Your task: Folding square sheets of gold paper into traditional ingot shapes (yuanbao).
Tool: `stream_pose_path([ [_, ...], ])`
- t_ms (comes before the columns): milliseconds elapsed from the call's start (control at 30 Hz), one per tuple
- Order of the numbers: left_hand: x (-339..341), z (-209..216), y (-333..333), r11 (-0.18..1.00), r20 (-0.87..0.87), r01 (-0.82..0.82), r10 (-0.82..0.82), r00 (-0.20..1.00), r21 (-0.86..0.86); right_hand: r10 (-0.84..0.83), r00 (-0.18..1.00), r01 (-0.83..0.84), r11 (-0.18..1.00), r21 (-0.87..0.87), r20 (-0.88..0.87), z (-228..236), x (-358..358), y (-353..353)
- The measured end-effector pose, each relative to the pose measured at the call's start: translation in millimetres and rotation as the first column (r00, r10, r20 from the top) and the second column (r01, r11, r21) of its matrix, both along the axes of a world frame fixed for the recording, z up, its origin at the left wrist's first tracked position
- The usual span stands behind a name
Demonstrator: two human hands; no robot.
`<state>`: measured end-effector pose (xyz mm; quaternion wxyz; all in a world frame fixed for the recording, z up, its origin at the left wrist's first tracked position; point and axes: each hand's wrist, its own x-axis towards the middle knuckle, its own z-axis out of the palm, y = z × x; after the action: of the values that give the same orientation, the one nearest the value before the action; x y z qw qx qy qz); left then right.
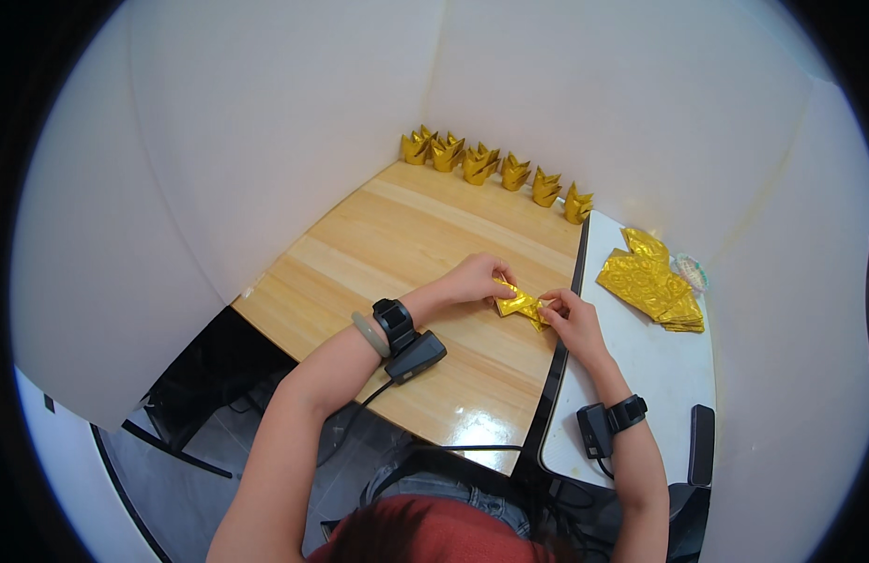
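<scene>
Between my two hands is a folded piece of shiny gold foil paper [520, 302], held just above the wooden table. My left hand [479, 280] pinches its left end between thumb and fingers. At the opposite end my right hand [572, 321] grips the foil in a closed pinch, near the table's dark right edge. The fingers cover both ends of the piece. Along the back of the table stands a row of several folded gold foil crowns [480, 164] with pointed tips.
To the right, a white board [585, 375] adjoins the wooden table [397, 244]. On it lies a fanned stack of gold foil sheets [648, 281] beside a small round pale object [691, 272]. White walls enclose the back and sides. Black cables from the wrist devices [418, 357] hang near the front edge.
</scene>
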<state>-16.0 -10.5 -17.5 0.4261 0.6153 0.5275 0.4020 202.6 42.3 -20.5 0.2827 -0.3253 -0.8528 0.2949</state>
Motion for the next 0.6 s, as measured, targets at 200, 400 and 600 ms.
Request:
stream_pose_path([
  [200, 3, -4, 0, 0.978, -0.483, -0.086, 0.17, 0.859, 0.192, -0.074, 0.988, 0.049, 0.981, 0.185, 0.132, 6, -2, -7],
  [400, 3, -10, -1, 0.793, -0.543, 0.068, 0.349, 0.763, 0.605, 0.157, 0.983, -0.185, 0.883, 0.431, 0.099, 11, 0, -7],
  [600, 3, -11, 0, 0.908, -0.495, 0.245, -0.049, 0.868, 0.34, 0.198, 0.98, -0.197, 0.98, -0.014, 0.026, 4, -1, -1],
])
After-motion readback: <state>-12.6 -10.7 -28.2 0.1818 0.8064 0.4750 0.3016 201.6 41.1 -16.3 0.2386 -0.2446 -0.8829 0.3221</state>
